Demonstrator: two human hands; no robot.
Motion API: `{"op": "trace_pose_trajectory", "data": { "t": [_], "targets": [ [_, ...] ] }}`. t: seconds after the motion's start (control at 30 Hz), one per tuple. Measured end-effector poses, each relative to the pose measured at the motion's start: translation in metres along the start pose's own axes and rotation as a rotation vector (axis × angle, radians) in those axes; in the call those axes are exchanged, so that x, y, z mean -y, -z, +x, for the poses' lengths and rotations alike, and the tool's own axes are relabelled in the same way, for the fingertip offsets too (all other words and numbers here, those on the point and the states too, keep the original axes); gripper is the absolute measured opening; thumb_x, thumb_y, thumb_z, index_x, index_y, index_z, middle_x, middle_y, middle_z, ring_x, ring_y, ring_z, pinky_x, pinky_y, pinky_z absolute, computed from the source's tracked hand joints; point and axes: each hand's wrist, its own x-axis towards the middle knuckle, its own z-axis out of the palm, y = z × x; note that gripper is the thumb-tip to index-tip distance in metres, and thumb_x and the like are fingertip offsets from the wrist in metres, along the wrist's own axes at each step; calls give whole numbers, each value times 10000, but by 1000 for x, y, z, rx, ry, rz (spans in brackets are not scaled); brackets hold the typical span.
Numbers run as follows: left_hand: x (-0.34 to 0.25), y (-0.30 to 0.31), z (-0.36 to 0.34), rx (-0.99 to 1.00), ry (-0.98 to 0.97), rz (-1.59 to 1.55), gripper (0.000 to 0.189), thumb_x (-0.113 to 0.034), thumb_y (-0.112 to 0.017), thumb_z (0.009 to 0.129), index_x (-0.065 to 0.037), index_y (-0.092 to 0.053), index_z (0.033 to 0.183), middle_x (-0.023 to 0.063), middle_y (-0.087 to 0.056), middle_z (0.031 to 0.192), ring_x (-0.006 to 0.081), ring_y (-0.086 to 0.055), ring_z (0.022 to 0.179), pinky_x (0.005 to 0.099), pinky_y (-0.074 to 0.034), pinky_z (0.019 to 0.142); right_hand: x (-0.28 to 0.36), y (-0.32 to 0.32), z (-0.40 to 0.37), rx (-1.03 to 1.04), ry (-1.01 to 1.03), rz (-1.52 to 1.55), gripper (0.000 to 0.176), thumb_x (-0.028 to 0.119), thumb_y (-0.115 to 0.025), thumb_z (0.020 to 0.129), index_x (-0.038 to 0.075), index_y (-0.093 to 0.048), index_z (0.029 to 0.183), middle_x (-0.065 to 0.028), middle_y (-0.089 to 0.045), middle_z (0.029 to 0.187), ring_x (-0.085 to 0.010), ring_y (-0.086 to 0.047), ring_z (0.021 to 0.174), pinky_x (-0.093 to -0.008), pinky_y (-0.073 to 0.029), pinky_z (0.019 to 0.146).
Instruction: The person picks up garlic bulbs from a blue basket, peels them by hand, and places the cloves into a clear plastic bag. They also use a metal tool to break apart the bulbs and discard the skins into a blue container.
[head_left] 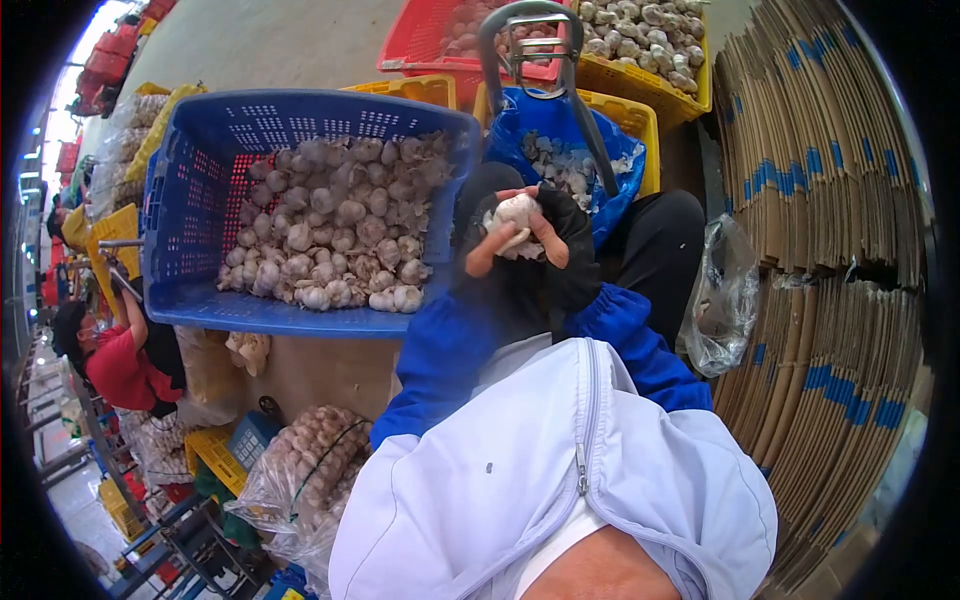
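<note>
Above my lap, a white garlic bulb is held between my two hands, with some loose skin hanging under it. My left hand, in a dark covering that leaves the fingers bare, closes on the bulb from the left. From the other side my right hand, covered the same way, has its fingers curled around the bulb. Just beyond them, a blue bag holds pale garlic skins and scraps. A big blue crate with many garlic bulbs lies to the left of my hands.
A grey metal handle frame rises over the blue bag. Red and yellow crates of garlic stand behind. Stacked flat cardboard lines the right side. A person in red sits at left; a garlic sack lies nearer.
</note>
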Motion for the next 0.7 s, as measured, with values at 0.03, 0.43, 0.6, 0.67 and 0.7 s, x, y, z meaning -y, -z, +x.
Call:
{"op": "trace_pose_trajectory", "data": {
  "t": [0.03, 0.43, 0.6, 0.67, 0.7],
  "targets": [
    [-2, 0, -1, -6, -12, 14, 287, -99, -550, 784, -74, -533, 1070, 78, -541, 915, 102, -520, 843, 178, -424, 710, 2, -2, -1, 15, -18, 14, 209, 70, -448, 864, -3, -487, 1055, -149, -557, 1043, -197, -542, 925, -282, -434, 825],
    [39, 31, -18, -140, -67, 227, 302, -191, -509, 854, -46, -478, 1118, 65, -526, 1032, 142, -520, 884, 238, -414, 786, 1, -17, -14, 19, -171, -39, 210, 134, -453, 877, 9, -537, 1023, -114, -570, 1020, -172, -539, 920, -284, -426, 812],
    [104, 53, -16, -466, 27, 134, 369, -291, -374, 915, -18, -440, 1154, 70, -501, 1055, 159, -522, 886, 247, -417, 802, -21, -13, -19, -24, 41, -238, 220, 169, -458, 884, 19, -529, 1029, -104, -566, 1016, -181, -544, 927, -288, -426, 824],
    [55, 38, -22, -260, 179, -439, 373, -290, -349, 923, -11, -440, 1153, 73, -506, 1050, 152, -520, 885, 247, -418, 808, -17, -16, -16, -88, -76, -57, 227, 175, -455, 886, 13, -529, 1028, -109, -565, 1018, -180, -543, 929, -286, -423, 830],
    [31, 29, -24, -141, 230, -593, 376, -290, -337, 927, -8, -440, 1154, 76, -508, 1050, 150, -518, 889, 248, -417, 813, -17, -11, -14, -76, -108, -55, 222, 162, -451, 889, 15, -531, 1034, -102, -568, 1016, -177, -544, 922, -285, -424, 828]
  ]
}}
